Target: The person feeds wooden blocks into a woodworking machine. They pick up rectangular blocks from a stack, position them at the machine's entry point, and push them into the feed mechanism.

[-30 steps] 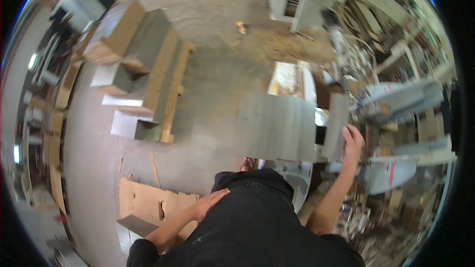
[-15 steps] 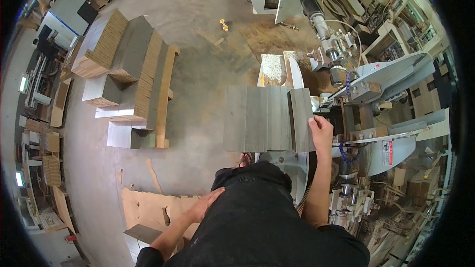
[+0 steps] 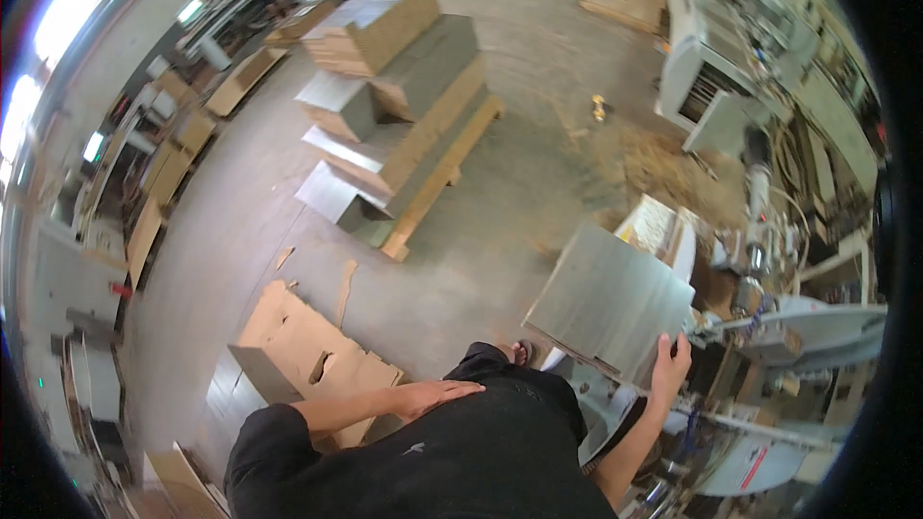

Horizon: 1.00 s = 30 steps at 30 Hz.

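Note:
Several grey wood-look planks (image 3: 611, 298) lie side by side as one flat panel in front of me, at the right by the machine. My right hand (image 3: 670, 365) is at the panel's right edge near its close corner. Its thumb lies on top and its fingers are just past the edge, closed on the outermost plank; their undersides are hidden. My left hand (image 3: 437, 399) rests flat against the front of my black shirt, with fingers stretched out and nothing in it.
A machine with round shafts and pale guards (image 3: 760, 231) runs along the right. Stacked planks stand on a wooden pallet (image 3: 447, 178) at the far left. Flattened cardboard (image 3: 298, 327) lies on the floor at the near left. A yellow object (image 3: 599, 108) is on the floor beyond.
My view has turned left, so the scene sits lower and further right. The outermost plank, apart before, now lies against the others. My left hand has slid across my shirt.

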Each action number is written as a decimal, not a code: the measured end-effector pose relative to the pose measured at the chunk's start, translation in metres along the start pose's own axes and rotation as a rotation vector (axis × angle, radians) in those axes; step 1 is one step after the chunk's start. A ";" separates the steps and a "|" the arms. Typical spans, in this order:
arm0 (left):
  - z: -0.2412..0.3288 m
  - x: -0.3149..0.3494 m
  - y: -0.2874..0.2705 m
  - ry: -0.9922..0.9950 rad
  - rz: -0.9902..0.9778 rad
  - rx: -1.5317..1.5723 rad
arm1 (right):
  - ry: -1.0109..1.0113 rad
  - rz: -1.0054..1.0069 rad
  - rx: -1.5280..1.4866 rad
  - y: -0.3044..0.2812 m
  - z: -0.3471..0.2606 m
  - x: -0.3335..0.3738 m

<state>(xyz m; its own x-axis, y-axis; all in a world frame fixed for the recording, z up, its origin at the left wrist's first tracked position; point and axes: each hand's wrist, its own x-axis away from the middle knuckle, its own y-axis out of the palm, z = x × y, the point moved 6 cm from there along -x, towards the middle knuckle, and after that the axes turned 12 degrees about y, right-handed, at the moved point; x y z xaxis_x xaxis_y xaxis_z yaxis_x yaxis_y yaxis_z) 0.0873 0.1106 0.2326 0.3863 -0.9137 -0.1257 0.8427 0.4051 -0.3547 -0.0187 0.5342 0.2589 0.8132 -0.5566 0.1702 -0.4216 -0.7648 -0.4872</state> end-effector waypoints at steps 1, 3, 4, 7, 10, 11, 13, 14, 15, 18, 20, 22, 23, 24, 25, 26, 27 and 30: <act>0.006 -0.001 -0.003 -0.014 0.028 -0.013 | 0.041 -0.092 -0.108 0.004 -0.007 0.004; 0.012 -0.001 -0.001 -0.123 -0.074 -0.050 | 0.110 -0.169 -0.215 0.009 -0.022 0.011; 0.011 0.002 0.000 -0.129 -0.058 -0.057 | 0.099 -0.185 -0.215 0.011 -0.023 0.009; 0.004 0.008 0.006 -0.189 -0.071 -0.038 | 0.057 -0.239 -0.244 0.013 -0.025 0.005; -0.001 0.012 0.012 -0.229 -0.127 -0.061 | 0.103 -0.220 -0.224 0.014 -0.025 0.003; -0.001 0.012 0.011 -0.171 -0.060 -0.036 | 0.124 -0.215 -0.225 0.014 -0.024 0.002; 0.003 0.010 0.009 -0.107 0.006 -0.008 | 0.145 -0.205 -0.223 0.011 -0.020 0.001; 0.002 0.011 0.010 -0.129 -0.021 -0.037 | 0.133 -0.225 -0.243 0.012 -0.016 0.001; 0.001 0.009 0.008 -0.148 -0.047 -0.069 | 0.118 -0.243 -0.263 0.013 -0.019 -0.001; 0.007 0.002 0.001 -0.097 -0.031 -0.041 | 0.150 -0.257 -0.265 0.013 -0.022 0.001; 0.004 0.002 0.002 -0.101 -0.036 -0.050 | 0.187 -0.252 -0.249 0.013 -0.021 0.001; 0.004 -0.001 -0.001 -0.099 -0.036 -0.057 | 0.220 -0.244 -0.225 0.012 -0.019 -0.001; 0.005 -0.003 -0.004 -0.080 -0.035 -0.058 | 0.209 -0.253 -0.239 0.013 -0.016 -0.003; 0.007 -0.004 -0.004 -0.062 -0.035 -0.056 | 0.203 -0.261 -0.252 0.012 -0.015 -0.001; 0.006 -0.004 -0.004 -0.064 -0.038 -0.052 | 0.208 -0.260 -0.252 0.011 -0.014 -0.001; 0.004 -0.004 -0.003 -0.046 -0.035 -0.062 | 0.214 -0.271 -0.279 0.012 -0.015 -0.001; 0.006 -0.008 -0.007 -0.025 -0.035 -0.073 | 0.219 -0.278 -0.308 0.012 -0.016 -0.002; 0.012 -0.015 -0.009 -0.079 -0.096 -0.057 | 0.178 -0.230 -0.325 0.015 -0.019 0.000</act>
<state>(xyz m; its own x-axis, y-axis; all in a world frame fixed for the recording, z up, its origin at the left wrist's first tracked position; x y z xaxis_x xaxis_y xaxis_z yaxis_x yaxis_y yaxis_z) 0.0787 0.1207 0.2492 0.3353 -0.9420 -0.0157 0.8556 0.3114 -0.4136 -0.0327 0.5166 0.2684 0.8309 -0.3855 0.4013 -0.3651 -0.9219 -0.1298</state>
